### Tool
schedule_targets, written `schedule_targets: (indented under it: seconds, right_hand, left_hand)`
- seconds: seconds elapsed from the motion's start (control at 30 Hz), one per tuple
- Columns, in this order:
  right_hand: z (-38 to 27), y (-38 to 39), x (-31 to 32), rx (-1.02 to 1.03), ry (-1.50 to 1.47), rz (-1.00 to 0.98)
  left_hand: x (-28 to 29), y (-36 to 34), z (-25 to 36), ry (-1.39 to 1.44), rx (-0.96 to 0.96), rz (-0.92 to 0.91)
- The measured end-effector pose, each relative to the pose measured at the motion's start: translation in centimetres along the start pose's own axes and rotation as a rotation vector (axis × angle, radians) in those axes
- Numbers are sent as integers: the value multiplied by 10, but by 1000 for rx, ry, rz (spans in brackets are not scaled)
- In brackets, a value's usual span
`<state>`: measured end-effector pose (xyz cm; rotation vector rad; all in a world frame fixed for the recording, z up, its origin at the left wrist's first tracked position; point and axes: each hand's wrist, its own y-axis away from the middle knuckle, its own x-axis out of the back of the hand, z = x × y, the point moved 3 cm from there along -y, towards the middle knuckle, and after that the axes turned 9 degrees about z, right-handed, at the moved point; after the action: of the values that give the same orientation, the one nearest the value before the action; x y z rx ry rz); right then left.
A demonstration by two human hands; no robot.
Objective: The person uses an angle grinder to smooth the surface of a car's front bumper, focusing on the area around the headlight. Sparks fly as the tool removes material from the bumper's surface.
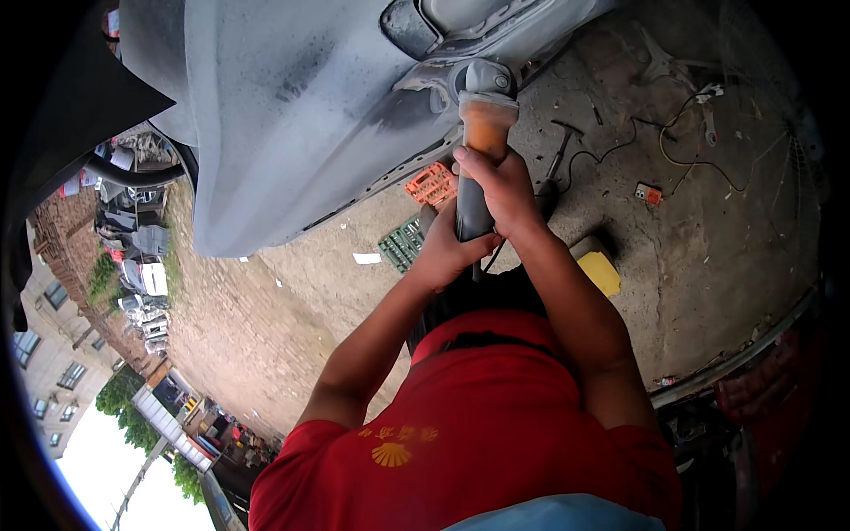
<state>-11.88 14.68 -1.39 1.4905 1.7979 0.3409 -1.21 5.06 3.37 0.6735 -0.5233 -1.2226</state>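
Observation:
An angle grinder (484, 128) with a grey head and orange-and-black body points away from me, its head against the lower edge of a grey, scuffed vehicle panel (292, 115), at a recessed section near its seam. Whether the disc touches metal is hidden. My right hand (500, 190) is closed round the middle of the grinder body, thumb along its top. My left hand (452, 248) is closed round the rear end, below my right, with a black cord hanging beneath it. My bare forearms reach up from either side of my red shirt.
On the concrete ground lie orange (430, 183) and green (398, 243) tool cases, a long T-shaped tool (560, 146), cables, a small orange-and-white item (647, 193) and a yellow object (598, 273). Scrap parts (150, 274) line the left. A dark-red vehicle (761, 389) stands at right.

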Motion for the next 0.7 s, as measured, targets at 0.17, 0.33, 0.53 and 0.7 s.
schedule_targets:
  seconds: [0.17, 0.33, 0.53, 0.7]
  right_hand:
    - [8, 15, -23, -71, -161, -148]
    - [31, 10, -24, -123, -260, -175]
    - [76, -17, 9, -71, -247, 16]
    - [57, -44, 44, -100, -334, 115]
  left_hand:
    - [22, 25, 4, -276, -59, 121]
    - [38, 12, -13, -377, -109, 127]
    - [28, -29, -38, -520, 26, 60]
    - [-6, -70, -41, -528, -32, 60]
